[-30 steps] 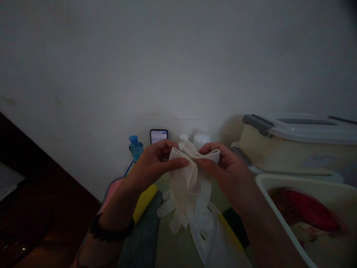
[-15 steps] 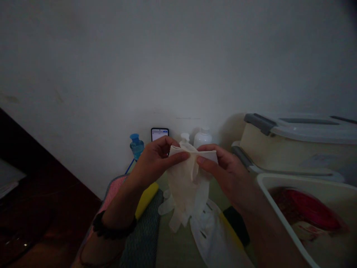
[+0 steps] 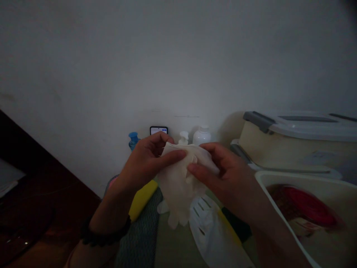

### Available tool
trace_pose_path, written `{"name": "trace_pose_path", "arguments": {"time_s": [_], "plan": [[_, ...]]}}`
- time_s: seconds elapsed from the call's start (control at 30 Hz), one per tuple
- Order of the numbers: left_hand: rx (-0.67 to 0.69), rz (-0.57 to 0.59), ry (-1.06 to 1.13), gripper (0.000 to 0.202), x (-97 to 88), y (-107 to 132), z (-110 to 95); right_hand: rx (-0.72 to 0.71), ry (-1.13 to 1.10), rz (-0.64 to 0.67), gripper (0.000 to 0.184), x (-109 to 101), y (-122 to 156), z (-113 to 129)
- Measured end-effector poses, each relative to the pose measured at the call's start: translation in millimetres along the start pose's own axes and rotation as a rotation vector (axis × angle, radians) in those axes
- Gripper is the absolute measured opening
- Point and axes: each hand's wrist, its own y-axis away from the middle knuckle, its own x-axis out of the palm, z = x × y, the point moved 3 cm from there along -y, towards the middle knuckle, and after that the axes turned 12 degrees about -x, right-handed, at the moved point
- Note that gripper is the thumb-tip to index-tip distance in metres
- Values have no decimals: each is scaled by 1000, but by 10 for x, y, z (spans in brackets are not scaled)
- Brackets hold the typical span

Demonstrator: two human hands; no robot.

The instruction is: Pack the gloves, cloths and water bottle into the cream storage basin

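A thin white disposable glove [image 3: 175,186] hangs between my two hands, its fingers pointing down over the table. My left hand [image 3: 152,154] pinches the cuff on the left, thumb across the front and fingers behind. On the right, my right hand [image 3: 223,169] grips the glove's other side, its thumb pressed on a fold near the middle. Beneath and right of the glove lies a white bag-like item with slits [image 3: 209,223]. Whether the white fingers at lower left belong to a second glove, I cannot tell.
Along the wall stand a blue bottle [image 3: 134,139], a phone [image 3: 158,130], a white pump top [image 3: 183,137] and a white bottle [image 3: 202,136]. A yellow roll-like item [image 3: 143,199] lies left on a dark cloth [image 3: 139,242]. At right are an open bin [image 3: 260,176] holding a red-lidded jar [image 3: 309,206] and a lidded box [image 3: 295,149].
My right hand has shifted its grip lower, its thumb moving down and left from the cuff. The cuff's right side now bunches and slopes. My left hand moved slightly left.
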Motion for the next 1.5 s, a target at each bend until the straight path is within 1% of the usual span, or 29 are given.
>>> {"name": "trace_pose_path", "arguments": {"time_s": [0.07,0.13,0.2,0.27,0.33,0.4,0.43,0.5,0.53,0.6,0.7,0.8,0.93,1.07,1.17,1.23,1.33,1.4,1.5], "plan": [[-27,-4,42,24,-17,73,-80,-5,-143,-27,18,-1,9,38],[-86,2,65,25,-50,117,-128,-3,-241,-54,17,-10,11,52],[-171,19,8,25,-94,103,-102,11,-204,-67,19,-15,2,12],[-263,26,-136,25,-149,23,19,37,-28,-57,22,-5,-17,-96],[-341,17,-326,25,-217,-102,216,75,249,-7,24,28,-41,-255],[-383,65,-511,26,-266,-231,434,125,520,116,28,87,-56,-426],[-400,94,-626,27,-288,-284,535,142,604,185,32,120,-56,-499],[-351,95,-873,27,-333,-366,668,162,686,285,37,170,-41,-604],[-320,94,-966,26,-350,-391,708,166,699,314,37,186,-28,-634],[-274,94,-1065,24,-376,-417,746,175,729,360,36,200,2,-670],[-277,103,-1083,25,-396,-427,771,190,784,465,31,213,45,-710],[-303,97,-1106,32,-394,-427,825,191,828,561,29,231,70,-754],[-300,63,-1137,37,-357,-412,936,212,882,618,33,248,86,-832],[-298,55,-1172,33,-314,-427,1033,263,919,678,33,238,122,-951],[-334,67,-1205,22,-304,-480,1075,286,922,750,34,228,154,-1020],[-334,65,-1207,15,-313,-506,1071,304,930,791,34,227,165,-1039],[-306,41,-1186,13,-354,-484,1020,357,962,828,28,239,163,-1034],[-259,22,-1160,13,-382,-435,964,397,981,841,25,251,158,-1014],[-158,-6,-1053,10,-408,-359,874,425,996,827,23,244,150,-966]]}}
